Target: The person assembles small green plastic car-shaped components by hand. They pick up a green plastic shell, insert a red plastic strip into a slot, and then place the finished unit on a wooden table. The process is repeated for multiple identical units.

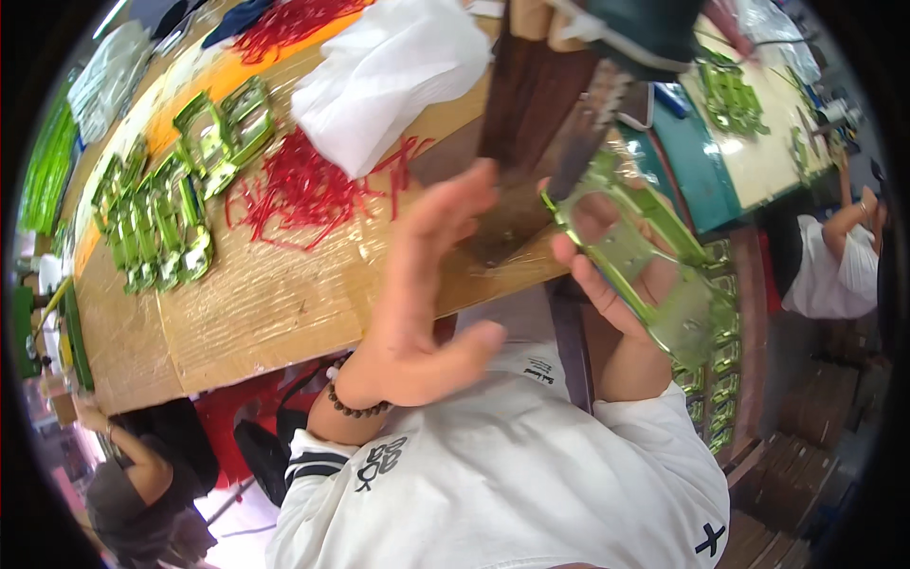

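My left hand (417, 303), with a dark bead bracelet (351, 406) on its wrist, is raised over the table's near edge. Its fingers and thumb are apart and nothing is in them. To its right, my right hand (607, 294) grips a light green frame-shaped part (671, 223) with a large opening and a pale, shiny lower end. The part is tilted, its upper end close to a dark machine arm (526, 104) with a dark green body (654, 33). Some right-hand fingers are hidden behind the part.
Thin red strips (303, 190) lie piled on the brown table (275, 327), beside a white plastic bag (398, 71). Several similar green parts (156, 223) stand at the left, and more (725, 351) are stacked at lower right. Other people sit at the far left (142, 493) and far right (825, 266).
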`<state>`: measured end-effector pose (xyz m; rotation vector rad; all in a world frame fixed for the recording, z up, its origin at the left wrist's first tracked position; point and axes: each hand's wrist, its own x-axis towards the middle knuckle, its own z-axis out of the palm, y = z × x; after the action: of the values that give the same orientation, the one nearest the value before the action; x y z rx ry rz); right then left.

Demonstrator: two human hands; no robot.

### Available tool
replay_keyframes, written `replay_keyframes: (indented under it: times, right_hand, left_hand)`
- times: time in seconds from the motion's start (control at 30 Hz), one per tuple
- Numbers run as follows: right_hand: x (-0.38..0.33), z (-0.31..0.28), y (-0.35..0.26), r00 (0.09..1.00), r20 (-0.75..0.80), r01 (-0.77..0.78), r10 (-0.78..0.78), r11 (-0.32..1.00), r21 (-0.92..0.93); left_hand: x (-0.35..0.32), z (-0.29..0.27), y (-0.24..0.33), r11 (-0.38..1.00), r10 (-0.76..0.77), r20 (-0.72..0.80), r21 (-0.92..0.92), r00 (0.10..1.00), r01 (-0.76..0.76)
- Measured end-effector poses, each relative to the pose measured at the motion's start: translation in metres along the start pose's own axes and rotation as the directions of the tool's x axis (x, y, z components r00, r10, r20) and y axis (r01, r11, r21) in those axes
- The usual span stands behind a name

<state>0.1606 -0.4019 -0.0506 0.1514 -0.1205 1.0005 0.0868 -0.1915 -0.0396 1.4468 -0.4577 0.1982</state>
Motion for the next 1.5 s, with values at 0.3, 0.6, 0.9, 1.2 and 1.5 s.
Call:
replay_keyframes:
  times: [0.3,0.6,0.9,1.2,1.5]
  right_hand:
    - [-0.035,0.044,-0.09,0.786,-0.076,0.029,-0.613,0.16,-0.987]
    - [0.043,0.081,-0.231,0.629,-0.025,-0.436,-0.777,-0.326,-0.839]
    - [0.037,0.051,-0.316,0.824,0.315,-0.532,-0.472,-0.834,0.143]
    - [-0.015,0.026,-0.42,0.899,0.262,-0.381,-0.351,-0.922,0.07]
    - [-0.027,0.04,-0.319,0.578,0.74,-0.624,-0.343,-0.771,0.13]
  left_hand:
    - [-0.005,0.002,0.003,0.943,0.002,-0.276,-0.32,0.961,-0.094]
    - [-0.027,-0.009,0.006,0.937,0.046,-0.267,-0.323,0.963,-0.134]
    - [-0.094,-0.034,0.038,0.983,0.111,-0.479,-0.076,0.871,-0.167]
    - [-0.127,-0.128,0.086,0.798,0.3,-0.608,0.582,0.735,0.156]
    - [-0.089,-0.434,0.089,-0.018,0.334,-0.578,0.786,0.744,0.619]
